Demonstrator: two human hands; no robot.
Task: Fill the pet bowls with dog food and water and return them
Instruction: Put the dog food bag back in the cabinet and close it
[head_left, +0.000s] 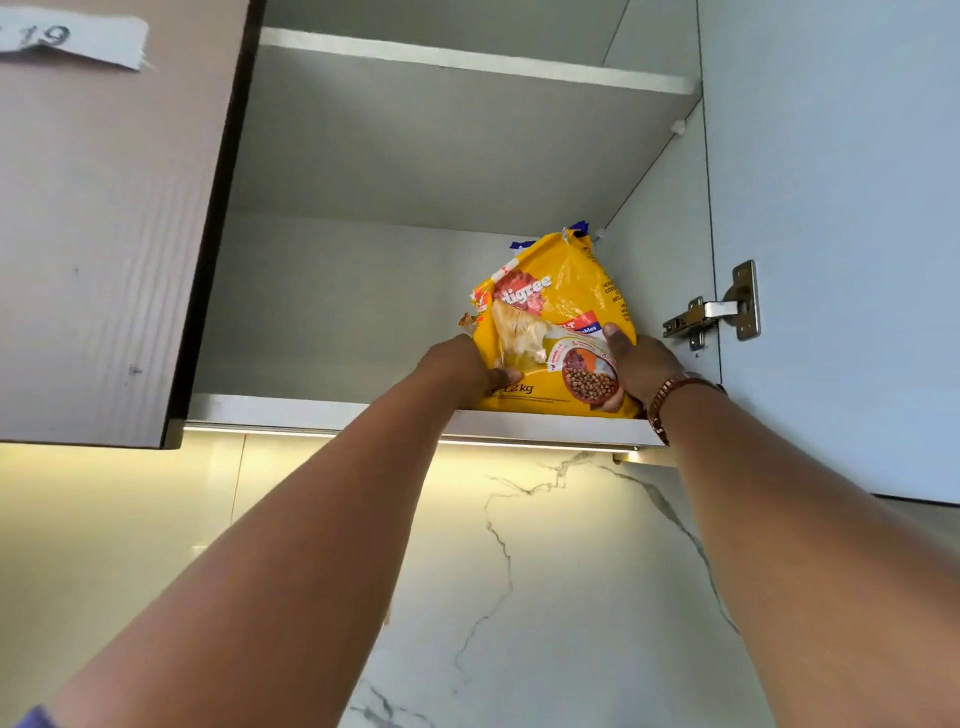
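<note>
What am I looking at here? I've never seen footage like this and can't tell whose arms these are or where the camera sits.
There is no machine: a person wears a camera on the head, so the two arms are their own, reaching up. The single picture looks up into an open wall cabinet. On its bottom shelf stands a yellow dog food bag. The left hand and right hand grip the bag from either side. The right wrist wears a bracelet. Below is a marble-patterned wall.

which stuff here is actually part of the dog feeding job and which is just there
Part of the job:
- yellow dog food bag, standing on the bottom cabinet shelf
- left hand and right hand, gripping the bag's lower sides

Just there:
- open cabinet door and its hinge
- paper label
- bracelet
- marble backsplash
</note>
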